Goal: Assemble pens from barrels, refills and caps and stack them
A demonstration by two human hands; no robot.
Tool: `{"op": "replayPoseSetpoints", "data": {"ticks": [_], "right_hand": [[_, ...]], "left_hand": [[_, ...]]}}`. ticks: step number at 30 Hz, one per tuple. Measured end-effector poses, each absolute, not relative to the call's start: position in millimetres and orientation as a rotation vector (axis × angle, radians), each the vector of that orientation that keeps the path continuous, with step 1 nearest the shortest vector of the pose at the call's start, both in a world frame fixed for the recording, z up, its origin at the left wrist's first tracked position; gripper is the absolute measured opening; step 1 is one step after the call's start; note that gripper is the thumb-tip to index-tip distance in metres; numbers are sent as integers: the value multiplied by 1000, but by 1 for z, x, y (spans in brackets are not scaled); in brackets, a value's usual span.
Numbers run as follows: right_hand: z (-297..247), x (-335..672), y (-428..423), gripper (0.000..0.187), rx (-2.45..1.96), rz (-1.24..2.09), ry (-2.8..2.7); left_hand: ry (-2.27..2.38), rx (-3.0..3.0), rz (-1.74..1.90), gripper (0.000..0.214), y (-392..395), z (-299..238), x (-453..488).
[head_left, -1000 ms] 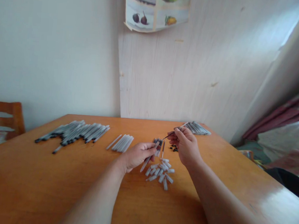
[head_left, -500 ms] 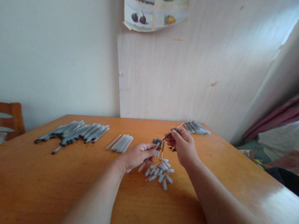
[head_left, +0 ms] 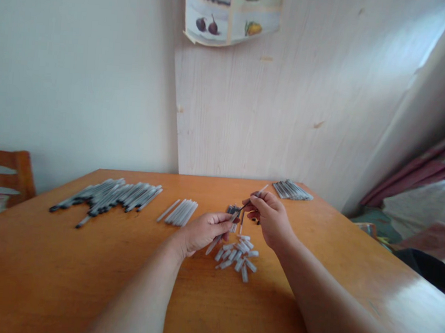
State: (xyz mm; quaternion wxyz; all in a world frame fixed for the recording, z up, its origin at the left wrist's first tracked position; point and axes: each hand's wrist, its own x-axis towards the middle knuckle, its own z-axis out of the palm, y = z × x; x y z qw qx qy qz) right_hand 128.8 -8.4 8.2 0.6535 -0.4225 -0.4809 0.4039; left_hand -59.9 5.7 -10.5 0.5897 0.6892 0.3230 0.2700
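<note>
My left hand (head_left: 207, 232) is closed round a translucent pen barrel (head_left: 212, 245), whose lower end sticks out below the fingers. In a pinch, my right hand (head_left: 270, 214) holds a thin dark pen refill (head_left: 244, 206), its pale tail rising above the fingers. The refill slants down to the barrel's upper end; whether its tip is inside I cannot tell. Behind and between the hands lies a small bundle of refills (head_left: 234, 209). Loose translucent pen caps (head_left: 238, 254) are heaped just below the hands. A row of bare barrels (head_left: 182, 212) lies left of my left hand.
Many pens with black ends (head_left: 118, 197) lie piled on the left of the wooden table (head_left: 211, 309). A stack of dark refills (head_left: 293, 189) sits at the back right. A chair (head_left: 23, 176) stands at the left; a fruit picture (head_left: 232, 13) hangs on the wall.
My right hand has moved slightly left and down, bringing the refill closer to the barrel. My left hand stays nearly in place with the barrel.
</note>
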Motion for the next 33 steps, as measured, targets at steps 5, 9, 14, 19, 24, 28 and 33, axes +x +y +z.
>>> {"op": "replayPoseSetpoints", "data": {"ticks": [5, 9, 14, 19, 24, 28, 33], "right_hand": [[4, 127, -8, 23, -953, 978, -1132], [3, 124, -9, 24, -972, 1026, -1192], [4, 124, -9, 27, -977, 1047, -1178], [2, 127, -7, 32, -989, 1053, -1155], [4, 133, -6, 25, -1069, 979, -1159], [6, 146, -2, 19, -1181, 902, -1169], [-3, 174, 12, 15, -1405, 666, -1325]], "left_hand": [[707, 1629, 640, 40, 6, -11, -60], [693, 1635, 643, 42, 7, -12, -60], [692, 1623, 655, 44, 6, -10, -60], [675, 1611, 668, 43, 6, -10, -60], [688, 1609, 679, 41, 6, -10, -60], [724, 1599, 683, 43, 6, -9, -61], [758, 1616, 715, 45, 7, -8, -62]]}}
